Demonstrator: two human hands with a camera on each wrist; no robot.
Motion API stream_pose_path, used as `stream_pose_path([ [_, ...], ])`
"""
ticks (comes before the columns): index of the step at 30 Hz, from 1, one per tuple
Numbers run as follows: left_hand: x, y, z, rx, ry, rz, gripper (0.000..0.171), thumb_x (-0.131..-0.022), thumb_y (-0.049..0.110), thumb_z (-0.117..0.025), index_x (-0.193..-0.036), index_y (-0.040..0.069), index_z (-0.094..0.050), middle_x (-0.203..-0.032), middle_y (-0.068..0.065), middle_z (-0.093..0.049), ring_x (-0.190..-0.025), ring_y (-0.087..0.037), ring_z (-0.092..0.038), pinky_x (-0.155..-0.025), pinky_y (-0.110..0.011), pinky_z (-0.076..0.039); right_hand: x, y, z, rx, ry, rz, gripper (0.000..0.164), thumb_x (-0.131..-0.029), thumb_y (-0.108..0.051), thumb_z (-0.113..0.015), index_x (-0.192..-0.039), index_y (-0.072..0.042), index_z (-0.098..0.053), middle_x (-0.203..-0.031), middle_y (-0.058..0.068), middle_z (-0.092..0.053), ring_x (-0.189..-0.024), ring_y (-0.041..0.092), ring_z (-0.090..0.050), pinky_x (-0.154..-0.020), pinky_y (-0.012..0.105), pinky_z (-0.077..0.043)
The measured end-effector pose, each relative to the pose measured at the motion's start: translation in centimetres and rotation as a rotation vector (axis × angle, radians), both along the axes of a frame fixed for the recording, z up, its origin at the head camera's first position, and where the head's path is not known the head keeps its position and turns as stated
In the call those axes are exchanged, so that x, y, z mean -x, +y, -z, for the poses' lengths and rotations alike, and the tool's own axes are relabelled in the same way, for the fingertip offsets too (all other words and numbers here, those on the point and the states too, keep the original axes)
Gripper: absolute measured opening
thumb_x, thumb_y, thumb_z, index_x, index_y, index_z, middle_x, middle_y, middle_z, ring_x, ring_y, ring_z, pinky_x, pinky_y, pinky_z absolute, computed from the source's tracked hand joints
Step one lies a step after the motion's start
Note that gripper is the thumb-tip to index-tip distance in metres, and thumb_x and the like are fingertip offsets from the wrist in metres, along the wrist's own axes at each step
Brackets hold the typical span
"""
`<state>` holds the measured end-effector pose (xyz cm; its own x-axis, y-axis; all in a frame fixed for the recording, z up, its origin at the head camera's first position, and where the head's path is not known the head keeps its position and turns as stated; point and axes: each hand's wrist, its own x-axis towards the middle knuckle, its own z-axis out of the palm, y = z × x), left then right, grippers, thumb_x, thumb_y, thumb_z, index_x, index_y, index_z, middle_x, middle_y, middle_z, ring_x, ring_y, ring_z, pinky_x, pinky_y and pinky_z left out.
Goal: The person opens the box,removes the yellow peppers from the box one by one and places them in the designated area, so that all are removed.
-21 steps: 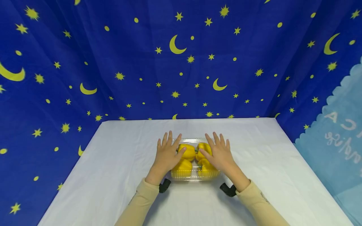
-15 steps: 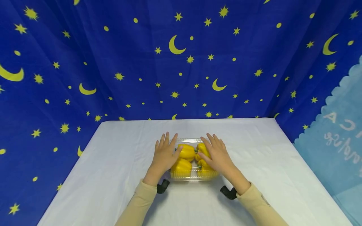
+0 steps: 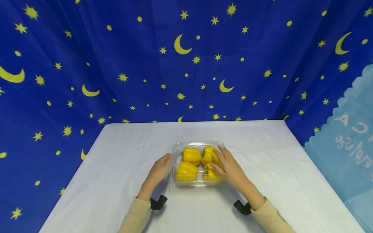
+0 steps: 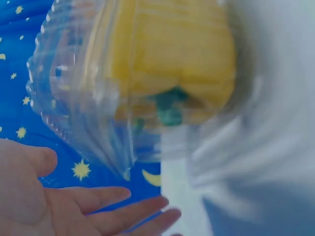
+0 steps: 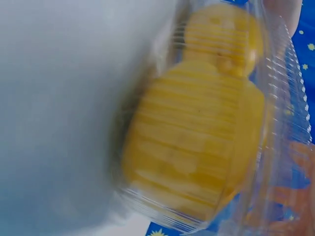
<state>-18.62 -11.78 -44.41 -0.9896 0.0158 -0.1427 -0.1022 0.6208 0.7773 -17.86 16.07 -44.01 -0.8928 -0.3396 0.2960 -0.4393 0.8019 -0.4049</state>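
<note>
A clear plastic container (image 3: 201, 183) with ribbed walls stands on the table. Inside lie several yellow bell peppers (image 3: 187, 171), some with green stems showing. My left hand (image 3: 157, 170) is beside the container's left side, fingers extended; in the left wrist view the hand (image 4: 93, 206) is apart from the plastic wall. Over the container's right edge reaches my right hand (image 3: 233, 170), its fingers spread and loosely bent above the right-hand peppers. Whether it touches the plastic cannot be told. In the right wrist view, blurred fingers (image 5: 295, 196) show through the plastic.
A white cloth covers the table (image 3: 131, 145). Behind it hangs a blue curtain (image 3: 131, 48) with yellow stars and moons. A light blue panel (image 3: 346, 145) with lettering is at the right. Black wrist mounts (image 3: 158, 203) sit beneath both wrists.
My left hand has moved from above the container outward to its left side and nearer to me. The right hand has shifted slightly right and toward me. The container and peppers stay in place.
</note>
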Motion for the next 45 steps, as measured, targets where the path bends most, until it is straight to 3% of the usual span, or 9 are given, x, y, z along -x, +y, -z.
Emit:
stream_pose_path([
  [6,-1.0,0.4,0.8,-0.146,-0.013,0.01,0.062,-0.104,0.043,-0.026,-0.145,-0.002,-0.034,-0.15,-0.02,-0.037,-0.141,-0.038,-0.031,-0.117,-0.052,-0.025,-0.7,-0.2,0.7,0.048,-0.079,0.004,0.052,-0.095,-0.034,-0.056,-0.137,-0.005,-0.048,-0.154,0.021,-0.028,-0.144,0.044,-0.018,-0.109,0.063,-0.031],
  [14,-3.0,1.1,2.3,-0.274,0.015,-0.084,0.061,-0.103,0.044,-0.027,-0.145,0.0,-0.035,-0.14,-0.022,-0.049,-0.131,-0.038,-0.046,-0.113,-0.053,-0.032,-1.4,0.1,1.7,-0.031,0.052,-0.097,0.062,-0.083,-0.042,-0.069,-0.131,-0.005,-0.055,-0.148,0.021,-0.038,-0.14,0.046,-0.027,-0.106,0.061,-0.036],
  [17,-3.6,1.3,2.4,-0.338,0.016,-0.122,0.057,-0.104,0.039,-0.03,-0.145,0.0,-0.035,-0.103,-0.015,-0.064,-0.093,-0.026,-0.062,-0.09,-0.04,-0.052,-1.4,0.5,2.0,-0.091,0.13,-0.152,0.075,-0.075,-0.047,-0.074,-0.134,-0.006,-0.052,-0.147,0.021,-0.039,-0.138,0.047,-0.031,-0.104,0.06,-0.039],
  [19,-4.0,1.4,2.4,-0.394,0.017,-0.143,0.054,-0.104,0.034,-0.031,-0.145,-0.002,-0.035,-0.082,-0.006,-0.056,-0.071,-0.014,-0.056,-0.069,-0.03,-0.054,-1.4,0.7,2.1,-0.129,0.174,-0.186,0.082,-0.071,-0.049,-0.076,-0.136,-0.006,-0.051,-0.147,0.022,-0.039,-0.137,0.049,-0.031,-0.101,0.06,-0.041],
  [21,-4.3,1.5,2.4,-0.491,0.015,-0.159,0.05,-0.104,0.026,-0.031,-0.144,-0.004,-0.035,-0.077,-0.003,-0.051,-0.06,-0.008,-0.05,-0.057,-0.023,-0.053,-1.3,0.9,2.1,-0.157,0.211,-0.212,0.085,-0.069,-0.05,-0.077,-0.137,-0.006,-0.05,-0.147,0.022,-0.04,-0.136,0.05,-0.032,-0.1,0.06,-0.043],
  [28,-5.1,1.6,2.6,-0.686,-0.015,-0.203,0.045,-0.096,0.005,-0.032,-0.136,-0.015,-0.038,-0.086,-0.005,-0.057,-0.063,-0.005,-0.059,-0.062,-0.022,-0.057,-1.2,1.2,2.2,-0.17,0.243,-0.237,0.087,-0.069,-0.054,-0.075,-0.138,-0.007,-0.049,-0.143,0.023,-0.042,-0.134,0.05,-0.034,-0.099,0.06,-0.044],
  [34,-6.0,1.2,2.6,-0.831,-0.108,-0.181,0.047,-0.097,0.004,-0.03,-0.142,-0.013,-0.029,-0.093,-0.005,-0.054,-0.076,-0.008,-0.062,-0.074,-0.021,-0.057,-1.3,1.1,2.4,-0.242,0.272,-0.222,0.083,-0.072,-0.055,-0.073,-0.136,-0.007,-0.051,-0.142,0.024,-0.044,-0.133,0.049,-0.038,-0.098,0.057,-0.046],
  [38,-6.5,0.9,2.9,-0.948,-0.146,-0.161,0.047,-0.099,0.004,-0.027,-0.144,-0.011,-0.026,-0.093,-0.002,-0.05,-0.085,-0.009,-0.063,-0.084,-0.021,-0.055,-1.6,1.1,2.3,-0.34,0.352,-0.194,0.081,-0.073,-0.058,-0.071,-0.133,-0.007,-0.055,-0.14,0.024,-0.046,-0.129,0.047,-0.044,-0.087,0.049,-0.055],
  [45,-6.7,0.6,3.8,-1.002,-0.125,-0.163,0.045,-0.099,0.006,-0.031,-0.137,-0.017,-0.03,-0.095,-0.001,-0.052,-0.088,-0.007,-0.064,-0.088,-0.022,-0.055,-1.7,1.0,2.4,-0.439,0.411,-0.18,0.078,-0.075,-0.061,-0.067,-0.131,-0.008,-0.056,-0.137,0.024,-0.05,-0.125,0.047,-0.049,-0.074,0.042,-0.059],
])
